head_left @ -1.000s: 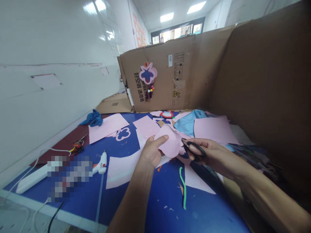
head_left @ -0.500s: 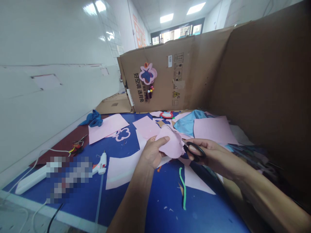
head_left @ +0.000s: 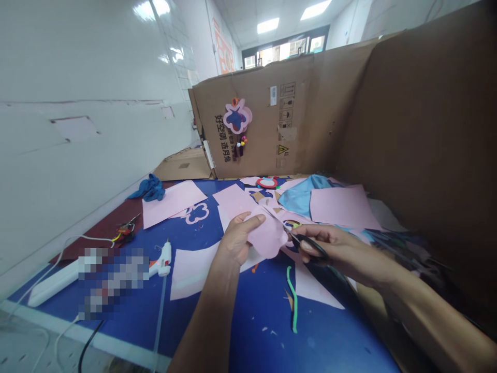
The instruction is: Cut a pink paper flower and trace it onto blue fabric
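Observation:
My left hand pinches a pink paper piece with a wavy, rounded edge, its thumb lying on top. In my right hand is a pair of black-handled scissors, the fingers inside the loops. The scissor blades meet the right edge of the paper; how far they are apart is hard to make out. Beneath and behind the hands lie pink paper sheets and scraps. A green fuzzy stem rests on the blue table below the paper.
A hot glue gun stands at left beside a power strip with cords. A pink flower outline lies farther back, near a blue cloth. A cardboard box walls the back and right. Light-blue fabric lies before it.
My left hand has shifted slightly left with the pink paper, which is turned and tilted more. The scissors have moved a little left along its right edge.

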Available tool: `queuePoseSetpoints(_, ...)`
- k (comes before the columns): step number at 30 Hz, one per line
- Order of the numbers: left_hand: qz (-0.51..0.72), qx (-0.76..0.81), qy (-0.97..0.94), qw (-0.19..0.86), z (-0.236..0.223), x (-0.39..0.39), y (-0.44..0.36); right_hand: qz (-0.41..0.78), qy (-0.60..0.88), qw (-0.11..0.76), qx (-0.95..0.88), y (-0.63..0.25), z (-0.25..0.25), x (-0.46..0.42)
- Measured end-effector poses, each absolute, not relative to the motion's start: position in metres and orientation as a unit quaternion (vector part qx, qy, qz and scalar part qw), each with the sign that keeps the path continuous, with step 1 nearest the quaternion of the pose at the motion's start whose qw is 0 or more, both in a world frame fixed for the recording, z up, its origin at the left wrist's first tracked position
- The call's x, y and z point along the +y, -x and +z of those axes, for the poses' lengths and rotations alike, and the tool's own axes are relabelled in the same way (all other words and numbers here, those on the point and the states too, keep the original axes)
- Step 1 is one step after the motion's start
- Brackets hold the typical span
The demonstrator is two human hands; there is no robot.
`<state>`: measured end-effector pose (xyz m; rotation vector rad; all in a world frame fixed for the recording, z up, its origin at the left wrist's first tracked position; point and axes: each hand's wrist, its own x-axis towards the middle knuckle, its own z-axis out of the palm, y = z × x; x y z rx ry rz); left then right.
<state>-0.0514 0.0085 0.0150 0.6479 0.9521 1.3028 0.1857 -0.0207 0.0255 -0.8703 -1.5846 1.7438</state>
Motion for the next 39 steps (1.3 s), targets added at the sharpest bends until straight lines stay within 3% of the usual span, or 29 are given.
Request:
queuePoseSetpoints(18,0.624,0.406,-0.214,0.633,0.019,0.002,0.030,0.710,0.261,0.339,-0.559,-0.183,0.016,-0.018)
queuePoseSetpoints(39,0.603,0.367,-0.275,0.652,0.027,-0.004,0.028,0.721,0.261,0.358,-0.532,-0.180,0.016,-0.017)
